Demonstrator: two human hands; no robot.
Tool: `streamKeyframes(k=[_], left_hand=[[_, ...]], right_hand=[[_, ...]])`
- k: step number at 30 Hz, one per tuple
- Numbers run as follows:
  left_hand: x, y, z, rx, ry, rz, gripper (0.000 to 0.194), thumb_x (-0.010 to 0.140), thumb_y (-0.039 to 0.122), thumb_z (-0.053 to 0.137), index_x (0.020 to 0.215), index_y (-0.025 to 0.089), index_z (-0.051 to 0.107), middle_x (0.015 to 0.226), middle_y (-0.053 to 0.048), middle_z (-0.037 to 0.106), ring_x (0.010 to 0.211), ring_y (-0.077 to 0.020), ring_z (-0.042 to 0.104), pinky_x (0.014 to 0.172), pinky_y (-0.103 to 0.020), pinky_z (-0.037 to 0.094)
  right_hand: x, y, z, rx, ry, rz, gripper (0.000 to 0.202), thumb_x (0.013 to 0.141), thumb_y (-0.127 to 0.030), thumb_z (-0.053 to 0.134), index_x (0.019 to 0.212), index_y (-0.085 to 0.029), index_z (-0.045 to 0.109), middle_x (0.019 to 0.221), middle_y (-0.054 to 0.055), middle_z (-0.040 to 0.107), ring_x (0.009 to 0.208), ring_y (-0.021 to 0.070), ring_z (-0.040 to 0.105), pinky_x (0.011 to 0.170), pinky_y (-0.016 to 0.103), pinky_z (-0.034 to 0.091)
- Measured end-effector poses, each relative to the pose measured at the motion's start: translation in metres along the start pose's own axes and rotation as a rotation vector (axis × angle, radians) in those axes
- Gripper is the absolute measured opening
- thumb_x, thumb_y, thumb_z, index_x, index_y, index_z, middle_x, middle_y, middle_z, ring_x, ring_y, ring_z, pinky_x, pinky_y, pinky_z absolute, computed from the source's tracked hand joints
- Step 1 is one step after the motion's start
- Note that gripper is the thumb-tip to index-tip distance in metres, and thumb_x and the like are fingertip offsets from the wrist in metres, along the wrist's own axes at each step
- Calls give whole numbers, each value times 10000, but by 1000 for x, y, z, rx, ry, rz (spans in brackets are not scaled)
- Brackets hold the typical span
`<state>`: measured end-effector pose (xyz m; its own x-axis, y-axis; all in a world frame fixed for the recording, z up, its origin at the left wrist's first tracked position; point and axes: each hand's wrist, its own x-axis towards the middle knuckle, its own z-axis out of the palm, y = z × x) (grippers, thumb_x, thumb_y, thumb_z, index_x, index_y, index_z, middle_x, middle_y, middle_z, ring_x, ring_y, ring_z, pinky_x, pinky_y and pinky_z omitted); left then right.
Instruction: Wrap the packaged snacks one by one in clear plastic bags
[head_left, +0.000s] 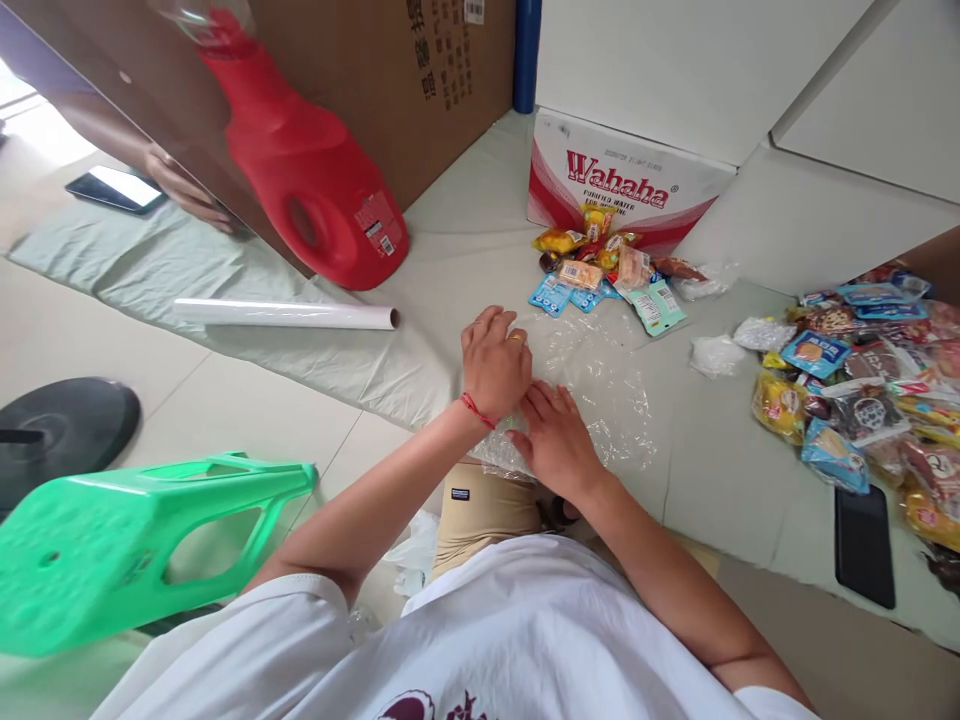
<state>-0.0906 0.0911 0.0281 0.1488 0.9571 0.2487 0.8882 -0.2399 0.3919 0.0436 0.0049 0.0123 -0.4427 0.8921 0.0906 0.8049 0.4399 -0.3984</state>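
Note:
A crinkled sheet of clear plastic film lies on the cloth-covered surface in front of me, with some bunched near its front edge. My left hand is over the film's left part, fingers curled and closed on it; the fingertips are partly hidden. Beside it, my right hand rests on the film with fingers stretched out and the thumb apart. Its fingertips come close to the left hand's. Past the film is a pile of wrapped snacks, including blue and pale green packets.
A white-and-red carton stands behind the snacks. Left are a red jug, a white tube and a green stool. A larger snack heap and black phone lie right. Another person's hand is near a phone.

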Motion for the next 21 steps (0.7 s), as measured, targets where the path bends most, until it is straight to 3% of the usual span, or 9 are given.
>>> streamKeyframes(k=[3, 5, 8, 12, 15, 17, 19, 21], left_hand=[[-2, 21, -7, -29, -28, 85, 340, 1001, 218, 427, 1103, 177, 749, 1336, -145, 692, 1361, -341, 533, 1149, -561, 402], [-1, 23, 3, -39, -102, 126, 367, 1019, 249, 407, 1158, 175, 739, 1341, -146, 701, 1339, -333, 560, 1149, -563, 409], [5, 9, 32, -16, -164, 88, 437, 1041, 311, 387, 1352, 179, 666, 1548, -160, 567, 1481, -344, 456, 1223, -639, 304], [19, -12, 62, -31, -183, 107, 523, 1065, 385, 340, 1524, 223, 532, 1682, -143, 392, 1565, -336, 351, 1263, -708, 149], [35, -11, 74, -53, -161, 143, 531, 1073, 424, 325, 1527, 239, 529, 1701, -130, 358, 1574, -325, 340, 1279, -702, 82], [45, -7, 79, -61, -174, 170, 527, 1069, 423, 351, 1536, 242, 515, 1708, -129, 343, 1574, -318, 342, 1281, -700, 67], [52, -5, 82, -61, -190, 198, 530, 1063, 418, 382, 1549, 240, 497, 1712, -136, 331, 1580, -319, 329, 1280, -707, 64], [53, -4, 83, -60, -190, 219, 535, 1059, 423, 396, 1550, 234, 494, 1720, -142, 310, 1598, -332, 286, 1272, -726, 62]], right_hand=[[5, -15, 16, -34, -104, 6, 546, 1033, -379, 546, 1510, -116, 556, 1567, 179, 523, 1535, 368, 343, 1298, 622, 171], [3, -20, 21, -29, -151, 14, 533, 1048, -386, 515, 1518, -138, 555, 1555, 169, 538, 1537, 360, 345, 1300, 614, 159], [-9, -10, 21, -48, -120, 61, 583, 1052, -408, 506, 1547, -100, 504, 1591, 197, 490, 1547, 341, 340, 1303, 592, 168], [-47, 28, 12, -125, 30, 215, 569, 1070, -411, 446, 1553, -113, 488, 1644, 198, 414, 1533, 356, 374, 1267, 650, 212], [-84, 59, -5, -125, 101, 326, 529, 1080, -422, 404, 1501, -135, 547, 1621, 189, 454, 1501, 353, 429, 1229, 649, 299], [-100, 76, -24, -61, 131, 354, 484, 1081, -439, 394, 1397, -163, 635, 1500, 164, 596, 1420, 320, 526, 1182, 580, 406], [-98, 93, -46, -30, 206, 407, 451, 1072, -476, 409, 1270, -197, 703, 1299, 135, 719, 1268, 299, 628, 1087, 519, 500], [-75, 112, -68, -70, 312, 483, 449, 1054, -521, 428, 1194, -215, 724, 1163, 124, 753, 1123, 300, 669, 997, 501, 538]])
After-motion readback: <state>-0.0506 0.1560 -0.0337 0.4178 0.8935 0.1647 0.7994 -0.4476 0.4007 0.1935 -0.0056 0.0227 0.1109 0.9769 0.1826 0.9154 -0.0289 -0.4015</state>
